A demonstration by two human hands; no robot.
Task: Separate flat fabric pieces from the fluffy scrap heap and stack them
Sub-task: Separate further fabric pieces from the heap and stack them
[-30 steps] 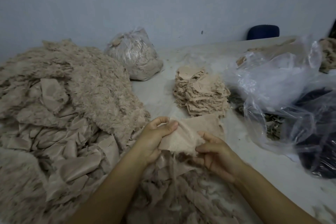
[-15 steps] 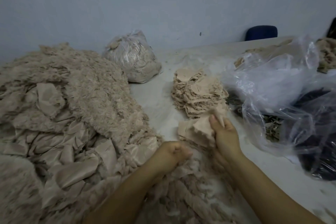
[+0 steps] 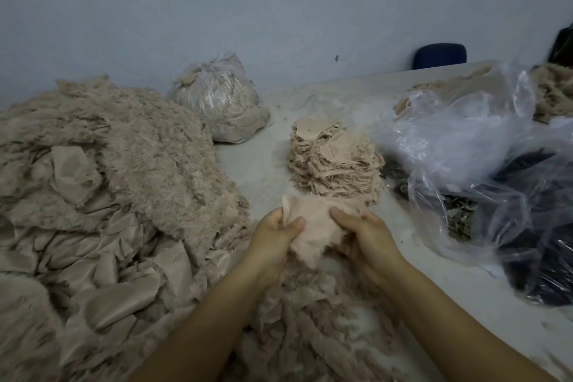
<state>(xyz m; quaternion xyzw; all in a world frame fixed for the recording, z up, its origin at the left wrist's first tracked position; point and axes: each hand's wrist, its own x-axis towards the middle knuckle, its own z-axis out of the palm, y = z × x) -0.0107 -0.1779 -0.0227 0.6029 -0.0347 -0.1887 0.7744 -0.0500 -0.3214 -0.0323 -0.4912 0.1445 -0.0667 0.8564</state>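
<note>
Both your hands grip one fabric piece above the scrap heap: left hand pinching its left edge, right hand curled round its right side. The stack sits just beyond.

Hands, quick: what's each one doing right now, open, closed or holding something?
Left hand: pinches the left edge of the beige fabric piece.
Right hand: grips the same piece on its right side.

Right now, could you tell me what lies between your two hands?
In the head view, a fabric piece stretches between the left hand and right hand; both grip it.
</note>
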